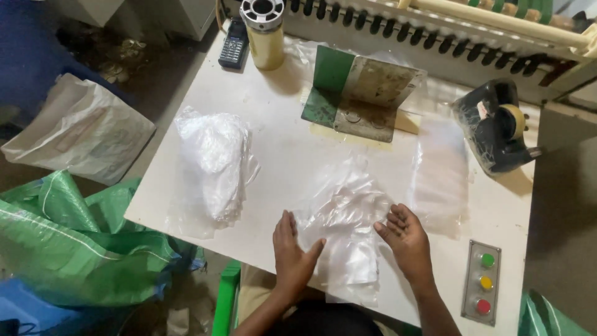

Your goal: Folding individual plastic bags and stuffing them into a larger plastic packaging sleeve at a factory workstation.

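Observation:
A crumpled clear plastic bag (345, 214) lies on the white table (280, 155) near its front edge. My left hand (292, 252) rests flat on the bag's left edge, fingers together. On the bag's right edge lies my right hand (404, 239), fingers spread and pressing down. Neither hand grips anything. A pile of clear plastic bags (214, 165) sits to the left of my hands. Flat clear bags (438, 177) lie to the right.
A green and grey metal bracket (360, 93) stands at the table's middle back. A black tape dispenser (497, 127) sits back right, a cream cylinder (264, 34) and black phone (234, 43) back left. A three-button panel (484, 283) is front right. Green sacks (68, 236) lie on the floor left.

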